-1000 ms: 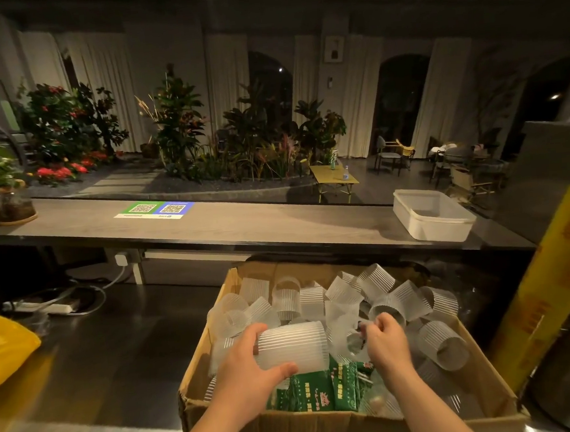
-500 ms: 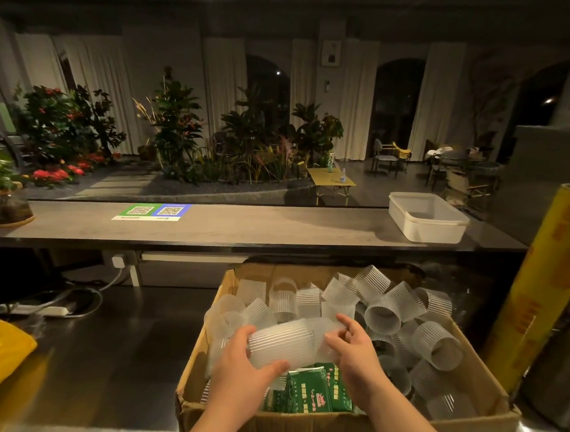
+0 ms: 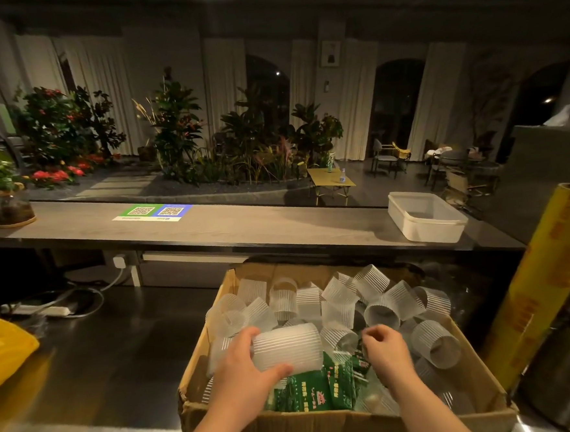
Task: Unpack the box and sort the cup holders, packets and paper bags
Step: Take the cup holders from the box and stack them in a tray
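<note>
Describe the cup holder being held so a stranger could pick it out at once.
Start at the open cardboard box at the bottom of the view, full of clear ribbed cup holders. At its front left, just above the green packets, the left hand grips one holder lying on its side. Unlike the loose ones around it, it is held and looks whiter.

Dim, warm light; dark background; wide-angle bending at edges; slight motion blur.

The right hand [image 3: 385, 350] has left the stack of cup holders [image 3: 286, 349].
</note>
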Demonstrator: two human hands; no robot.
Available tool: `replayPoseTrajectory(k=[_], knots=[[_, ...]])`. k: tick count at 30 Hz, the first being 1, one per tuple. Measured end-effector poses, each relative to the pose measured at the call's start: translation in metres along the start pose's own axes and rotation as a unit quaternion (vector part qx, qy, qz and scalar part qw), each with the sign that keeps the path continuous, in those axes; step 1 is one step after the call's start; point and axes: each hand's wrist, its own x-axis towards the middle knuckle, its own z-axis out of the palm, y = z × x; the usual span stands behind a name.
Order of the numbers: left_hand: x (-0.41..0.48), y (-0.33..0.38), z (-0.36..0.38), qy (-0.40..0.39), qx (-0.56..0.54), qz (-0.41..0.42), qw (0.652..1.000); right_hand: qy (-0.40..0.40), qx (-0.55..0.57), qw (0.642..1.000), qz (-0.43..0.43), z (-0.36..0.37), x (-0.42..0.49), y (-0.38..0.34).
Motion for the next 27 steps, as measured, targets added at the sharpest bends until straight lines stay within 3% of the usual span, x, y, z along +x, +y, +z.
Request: replayPoseTrajectory(k=[1, 4, 12, 19, 25, 27], knots=[[0.001, 0.001, 0.0, 0.0, 0.001, -0.001, 1.0, 0.002, -0.105, 0.994, 0.003, -0.006, 0.006, 0.008], [0.004, 0.001, 0.002, 0.005, 0.001, 0.0, 1.0, -0.098, -0.329, 0.939, 0.026, -0.013, 0.011, 0.021], [0.0, 0.006, 0.001, 0.01, 0.024, 0.011, 1.0, -0.175, -0.467, 0.863, 0.08, -0.004, 0.0, 0.012], [0.0, 0.007, 0.0, 0.007, 0.022, 0.014, 1.0, -0.165, -0.418, 0.893, 0.028, -0.004, -0.002, 0.014], [0.0, 0.004, 0.002, 0.0, 0.015, 0.011, 1.0, -0.328, -0.282, 0.901, -0.01, -0.002, -0.009, 0.01], [-0.001, 0.004, 0.001, -0.001, 0.016, 0.01, 1.0, -0.344, -0.23, 0.91, -0.023, 0.0, -0.008, 0.009]])
